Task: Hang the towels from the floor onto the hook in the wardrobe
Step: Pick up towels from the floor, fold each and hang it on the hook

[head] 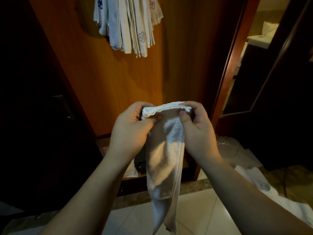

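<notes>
White towel (162, 160) at centre frame, held up in front of the wardrobe, upper hem bunched into a thick roll between both hands, rest hanging down in a narrow limp drape to the lower edge of the frame. Terry cloth, nubby near the top, smoother and shadowed lower down, bottom corner slightly frayed. Left hand (130, 131) clenched around the left end of the hem, thumb pressed onto the fabric. Right hand (196, 131) gripping the right end, thumb on the front, fingers curled behind. Bare forearms rising from the lower corners.

Above, at upper centre, bundle of hung towels (128, 26) against the wardrobe's orange wood-grain back panel (105, 85): white and cream cloths in tight vertical folds, flower-like embroidered motifs in blue, grey and pink; hook itself hidden by the cloth. No readable writing anywhere.

Dark wardrobe door (33, 102) filling the left of the frame, small metal handle on it. Reddish-brown wooden frame (228, 68) slanting down the right, mirror-like panel beyond it showing a dim yellowish room. Glossy pale floor tiles (194, 209) at the bottom, speckled stone threshold strip behind them. More white towels (254, 180) lying on the floor at lower right, crinkled clear plastic just beyond.
</notes>
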### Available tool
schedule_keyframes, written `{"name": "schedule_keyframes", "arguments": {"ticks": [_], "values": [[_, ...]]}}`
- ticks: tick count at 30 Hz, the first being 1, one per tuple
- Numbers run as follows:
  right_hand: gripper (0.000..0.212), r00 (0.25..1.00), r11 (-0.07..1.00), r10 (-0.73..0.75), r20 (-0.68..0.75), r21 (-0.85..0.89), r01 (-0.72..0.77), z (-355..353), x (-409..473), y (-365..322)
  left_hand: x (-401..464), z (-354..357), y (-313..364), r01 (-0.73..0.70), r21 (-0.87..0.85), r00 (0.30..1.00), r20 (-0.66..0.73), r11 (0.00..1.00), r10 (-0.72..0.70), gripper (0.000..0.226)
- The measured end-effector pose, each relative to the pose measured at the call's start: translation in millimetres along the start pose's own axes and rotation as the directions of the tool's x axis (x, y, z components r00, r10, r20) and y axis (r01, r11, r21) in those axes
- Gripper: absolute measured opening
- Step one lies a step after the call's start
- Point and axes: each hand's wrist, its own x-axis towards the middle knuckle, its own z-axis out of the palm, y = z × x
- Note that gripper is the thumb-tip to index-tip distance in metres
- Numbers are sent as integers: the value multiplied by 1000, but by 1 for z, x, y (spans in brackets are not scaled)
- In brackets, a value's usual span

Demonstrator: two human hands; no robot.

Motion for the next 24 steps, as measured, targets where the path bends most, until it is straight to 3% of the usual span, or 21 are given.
{"name": "schedule_keyframes", "arguments": {"ticks": [5,7,10,14,19,22,24], "values": [[36,999,991,-9,-44,132,14,5,5,-6,5,-4,-3,42,-146,998,-38,988,-48,19],[35,999,978,3,-49,210,7,5,10,-7,10,-10,-10,168,-248,985,90,954,-150,31],[34,1000,965,14,5,262,-15,6,19,-8,10,-16,-20,296,-171,929,279,940,-242,36],[31,999,968,-14,48,253,2,3,31,-13,13,-14,-25,291,-192,945,214,937,-250,17],[31,993,966,-62,101,258,34,-14,57,-20,22,-2,-13,271,-175,949,214,946,-233,25],[28,985,951,-98,139,304,52,-26,72,-22,26,10,-3,336,-231,923,276,913,-270,41],[26,981,928,-94,170,373,25,-34,83,-20,26,20,5,361,-256,913,293,897,-284,38]]}}
